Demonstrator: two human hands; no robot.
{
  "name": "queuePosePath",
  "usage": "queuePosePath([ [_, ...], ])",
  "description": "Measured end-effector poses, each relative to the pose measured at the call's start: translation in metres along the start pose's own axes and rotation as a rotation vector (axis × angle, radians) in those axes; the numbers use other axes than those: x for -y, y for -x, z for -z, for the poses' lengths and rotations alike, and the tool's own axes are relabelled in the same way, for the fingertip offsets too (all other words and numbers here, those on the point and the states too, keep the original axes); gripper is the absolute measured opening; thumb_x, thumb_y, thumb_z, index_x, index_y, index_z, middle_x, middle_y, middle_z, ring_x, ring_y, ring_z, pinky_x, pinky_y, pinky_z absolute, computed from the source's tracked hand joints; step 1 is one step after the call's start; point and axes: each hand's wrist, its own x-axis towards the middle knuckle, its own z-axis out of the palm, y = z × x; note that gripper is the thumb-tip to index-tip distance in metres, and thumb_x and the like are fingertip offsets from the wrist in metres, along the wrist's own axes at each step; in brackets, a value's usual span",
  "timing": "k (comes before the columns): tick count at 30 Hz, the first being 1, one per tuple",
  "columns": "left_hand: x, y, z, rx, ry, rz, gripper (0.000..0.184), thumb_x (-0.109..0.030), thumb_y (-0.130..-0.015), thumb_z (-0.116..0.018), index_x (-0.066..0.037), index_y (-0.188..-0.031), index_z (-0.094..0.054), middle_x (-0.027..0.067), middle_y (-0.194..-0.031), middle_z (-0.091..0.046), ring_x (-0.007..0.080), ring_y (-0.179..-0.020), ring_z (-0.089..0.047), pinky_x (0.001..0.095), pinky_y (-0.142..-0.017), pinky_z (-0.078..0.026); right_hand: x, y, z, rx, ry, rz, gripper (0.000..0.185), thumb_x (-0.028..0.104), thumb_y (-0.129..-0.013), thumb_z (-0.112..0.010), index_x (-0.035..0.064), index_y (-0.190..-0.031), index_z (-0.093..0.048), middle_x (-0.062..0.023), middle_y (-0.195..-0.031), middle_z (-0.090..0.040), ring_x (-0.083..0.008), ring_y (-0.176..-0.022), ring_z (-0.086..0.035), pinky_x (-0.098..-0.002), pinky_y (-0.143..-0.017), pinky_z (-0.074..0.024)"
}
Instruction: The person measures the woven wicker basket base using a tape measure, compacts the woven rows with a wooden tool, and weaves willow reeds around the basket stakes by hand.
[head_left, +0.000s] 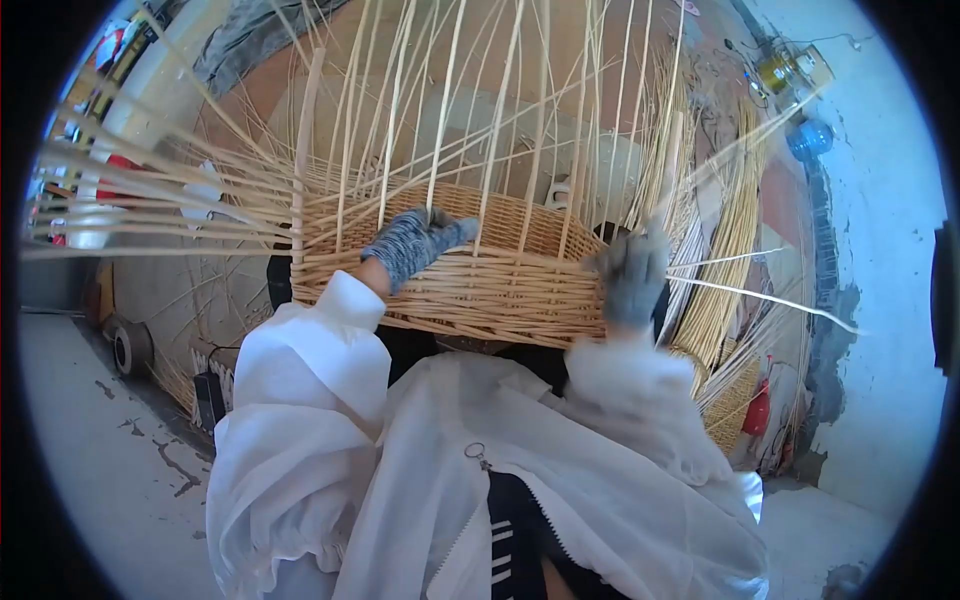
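Observation:
A partly woven wicker basket (pixel 480 295) lies across my lap, with long upright stakes (pixel 515 110) rising from its far side and more fanning out to the left. My left hand (pixel 415 243), in a grey knitted glove, is closed over the near rim around the base of a stake. At the basket's right end is my right hand (pixel 632 275), also gloved and smeared by motion; its fingers cannot be made out. Pale wicker rods (pixel 765 292) stick out to the right beside it.
Bundles of long rods (pixel 735 240) lie on the floor at the right. Beyond them are a blue container (pixel 810 138) and a wall (pixel 885 200). A red object (pixel 757 410) is at lower right, a small wheel (pixel 131 347) at left, and grey cloth (pixel 250 45) at the top.

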Motion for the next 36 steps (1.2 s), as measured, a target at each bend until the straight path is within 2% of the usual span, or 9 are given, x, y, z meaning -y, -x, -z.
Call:
queuePosePath([
  [8, 0.013, -0.013, -0.015, 0.048, -0.397, 0.198, 0.077, -0.072, -0.066, -0.053, 0.001, -0.088, -0.066, 0.0245, -0.094, -0.062, 0.0313, -0.094, -0.06, 0.0401, -0.083, -0.045, -0.024, 0.037, -0.021, -0.162, -0.047, -0.154, 0.021, 0.024, -0.094, -0.042, 0.011, -0.11, -0.041, -0.0019, -0.062, -0.043, -0.0136, -0.047, -0.042, -0.0313, -0.047, -0.0474],
  [14, -0.101, 0.023, 0.008, -0.056, -0.792, 0.37, 0.087, -0.057, -0.076, -0.055, 0.0, -0.135, -0.027, 0.0204, -0.134, -0.039, 0.0293, -0.123, -0.04, 0.0381, -0.101, -0.031, 0.007, 0.011, -0.077, -0.325, -0.07, -0.231, 0.007, 0.012, -0.092, -0.046, 0.0117, -0.098, -0.042, -0.0026, -0.058, -0.043, -0.0146, -0.044, -0.044, -0.0387, -0.054, -0.054],
  [18, -0.063, -0.097, -0.007, -0.048, -1.131, -0.414, 0.042, -0.028, -0.086, -0.05, -0.001, -0.119, -0.05, 0.0207, -0.127, -0.046, 0.029, -0.117, -0.046, 0.0352, -0.099, -0.036, -0.024, 0.012, -0.048, -0.444, -0.14, -0.205, 0.012, 0.01, -0.093, -0.042, 0.0099, -0.103, -0.037, -0.0035, -0.06, -0.043, -0.0165, -0.05, -0.047, -0.0399, -0.055, -0.0526],
  [24, -0.127, -0.031, -0.024, -0.324, -0.303, -0.534, 0.028, -0.015, -0.087, -0.048, 0.0, -0.11, -0.055, 0.0218, -0.112, -0.055, 0.029, -0.104, -0.054, 0.0325, -0.091, -0.043, 0.008, 0.022, -0.028, -0.244, -0.208, -0.148, 0.005, 0.008, -0.088, -0.053, 0.0065, -0.09, -0.049, -0.0065, -0.075, -0.055, -0.017, -0.063, -0.054, -0.0424, -0.068, -0.0527],
  [25, -0.151, -0.026, -0.033, -0.006, -0.616, 0.102, 0.031, -0.023, -0.086, -0.055, -0.001, -0.107, -0.057, 0.0189, -0.104, -0.059, 0.0258, -0.096, -0.058, 0.0329, -0.083, -0.046, 0.02, 0.026, -0.023, -0.33, -0.105, -0.078, 0.005, 0.007, -0.087, -0.054, 0.0069, -0.089, -0.049, -0.007, -0.076, -0.055, -0.0171, -0.065, -0.055, -0.0422, -0.068, -0.0527],
  [30, -0.066, -0.007, -0.063, 0.462, -0.183, -0.149, 0.041, -0.036, -0.077, -0.068, -0.002, -0.097, -0.059, 0.0112, -0.085, -0.064, 0.0205, -0.078, -0.061, 0.032, -0.075, -0.048, 0.055, 0.028, 0.024, -0.2, -0.28, -0.067, 0.004, -0.001, -0.084, -0.053, 0.0019, -0.081, -0.053, -0.007, -0.081, -0.057, -0.0194, -0.073, -0.06, -0.0286, -0.064, -0.0516],
  [32, -0.076, 0.014, -0.076, 0.088, -0.184, -0.098, 0.033, -0.034, -0.078, -0.068, -0.003, -0.087, -0.06, 0.0097, -0.083, -0.064, 0.02, -0.075, -0.061, 0.0321, -0.073, -0.048, 0.082, -0.016, 0.004, -0.038, 0.312, -0.291, 0.006, -0.003, -0.084, -0.052, 0.003, -0.082, -0.053, -0.008, -0.081, -0.057, -0.0216, -0.072, -0.057, -0.03, -0.069, -0.0494],
  [34, -0.053, 0.008, -0.099, 0.011, -0.043, -0.084, 0.029, -0.031, -0.078, -0.068, -0.004, -0.08, -0.059, 0.0107, -0.079, -0.064, 0.02, -0.074, -0.061, 0.0322, -0.07, -0.048, 0.058, -0.097, -0.015, 0.622, 1.628, 0.558, 0.024, 0.008, -0.08, -0.056, -0.0002, -0.102, -0.051, -0.0125, -0.092, -0.052, -0.0228, -0.09, -0.053, -0.0362, -0.078, -0.0447],
  [36, -0.077, 0.014, -0.109, -0.33, -0.428, 0.04, 0.029, -0.032, -0.081, -0.064, -0.003, -0.077, -0.056, 0.0132, -0.072, -0.063, 0.0219, -0.072, -0.061, 0.034, -0.068, -0.047, -0.009, -0.16, -0.045, 0.517, 1.453, -0.034, 0.062, 0.011, -0.079, -0.057, 0.0023, -0.134, -0.029, -0.0243, -0.112, -0.042, -0.0311, -0.093, -0.052, -0.039, -0.08, -0.0472],
])
